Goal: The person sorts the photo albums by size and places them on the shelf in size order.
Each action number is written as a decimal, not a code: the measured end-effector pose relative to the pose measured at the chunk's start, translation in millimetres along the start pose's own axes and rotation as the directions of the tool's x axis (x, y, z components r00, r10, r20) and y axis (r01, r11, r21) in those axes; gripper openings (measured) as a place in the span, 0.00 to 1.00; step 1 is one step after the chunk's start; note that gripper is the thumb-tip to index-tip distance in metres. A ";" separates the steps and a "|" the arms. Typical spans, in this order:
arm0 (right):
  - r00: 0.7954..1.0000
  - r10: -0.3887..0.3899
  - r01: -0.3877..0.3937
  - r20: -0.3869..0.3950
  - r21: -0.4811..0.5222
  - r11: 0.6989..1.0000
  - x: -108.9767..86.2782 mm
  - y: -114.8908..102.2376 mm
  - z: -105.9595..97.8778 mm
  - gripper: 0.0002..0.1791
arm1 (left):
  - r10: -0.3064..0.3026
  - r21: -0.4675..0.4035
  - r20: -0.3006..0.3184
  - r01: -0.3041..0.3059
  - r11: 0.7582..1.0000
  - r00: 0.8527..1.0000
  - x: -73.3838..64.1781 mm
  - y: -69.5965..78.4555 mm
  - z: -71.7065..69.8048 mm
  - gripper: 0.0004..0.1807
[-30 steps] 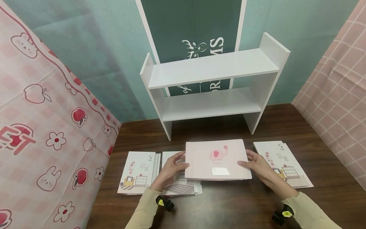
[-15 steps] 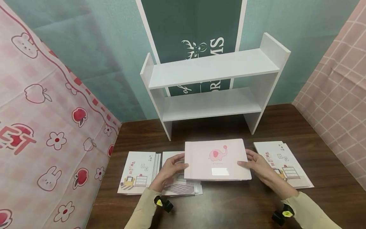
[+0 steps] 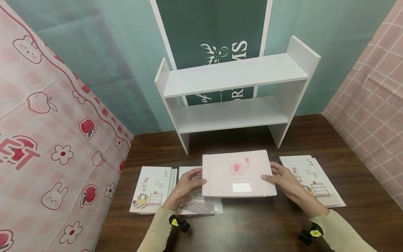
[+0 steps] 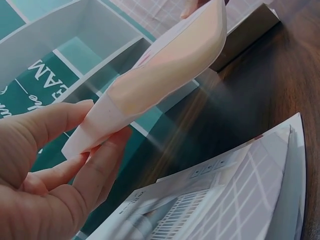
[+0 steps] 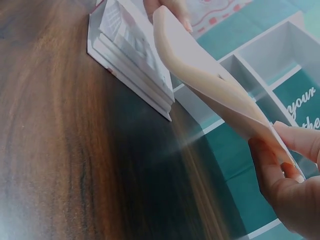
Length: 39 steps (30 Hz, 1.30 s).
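Observation:
A thin pink book (image 3: 237,174) with an elephant on its cover is held level above the table, between both hands. My left hand (image 3: 187,183) pinches its left end, thumb on top and fingers beneath, as the left wrist view also shows at the white spine (image 4: 95,127). At the opposite end my right hand (image 3: 284,180) pinches the edge, thumb on the cover. In the right wrist view its cream page edges (image 5: 200,82) show, slightly fanned. Under my left hand lies a white book stack (image 3: 196,208), partly covered by the hand and the pink book.
A white two-tier shelf (image 3: 233,115) stands at the back of the brown wooden table (image 3: 252,224). White books with room drawings lie in a left stack (image 3: 152,190) and a right stack (image 3: 315,182). Patterned cloth (image 3: 63,140) hangs at the left side.
Both hands have raised the pink book slightly, and its far edge has tipped up a little. It has also shifted a touch left. The stacks and shelf stay put.

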State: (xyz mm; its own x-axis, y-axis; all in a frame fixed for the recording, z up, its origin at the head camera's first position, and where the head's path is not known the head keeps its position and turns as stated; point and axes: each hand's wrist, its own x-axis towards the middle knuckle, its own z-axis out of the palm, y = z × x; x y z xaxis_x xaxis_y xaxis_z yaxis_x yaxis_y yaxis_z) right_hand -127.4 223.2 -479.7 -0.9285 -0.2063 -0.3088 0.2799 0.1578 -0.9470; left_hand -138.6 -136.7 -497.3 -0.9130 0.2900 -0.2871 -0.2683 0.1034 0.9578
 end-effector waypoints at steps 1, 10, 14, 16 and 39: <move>1.000 -0.003 0.003 0.003 0.002 1.000 -0.1 -0.4 0.0 0.44 | 0.002 0.008 0.001 -0.002 1.000 1.000 -0.3 0.6 -0.5 0.32; 1.000 -0.025 0.025 0.002 0.022 0.999 0.7 -2.5 1.4 0.43 | 0.001 0.037 -0.023 0.000 0.999 1.000 -5.0 6.8 -1.5 0.32; 1.000 -0.028 0.028 -0.002 0.017 0.999 1.1 -4.4 2.3 0.43 | 0.000 0.044 -0.031 0.002 0.999 1.000 -3.6 3.9 -3.7 0.33; 1.000 -0.030 0.030 -0.002 0.019 0.999 0.9 -5.3 2.7 0.43 | -0.001 0.032 -0.029 0.002 0.999 1.000 -4.0 4.2 -4.3 0.33; 0.995 -0.101 0.101 0.004 0.040 0.994 6.6 -14.6 7.8 0.40 | 0.031 0.062 -0.031 -0.029 0.998 0.999 -19.1 36.6 -7.2 0.31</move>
State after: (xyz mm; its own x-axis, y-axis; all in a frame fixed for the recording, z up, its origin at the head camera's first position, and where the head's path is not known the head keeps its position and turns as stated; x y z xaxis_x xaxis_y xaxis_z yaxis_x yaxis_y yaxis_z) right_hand -135.7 212.0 -468.6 -0.9510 -0.2250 -0.2119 0.1944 0.0975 -0.9761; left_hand -133.2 -145.2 -456.6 -0.9301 0.2632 -0.2561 -0.2217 0.1537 0.9629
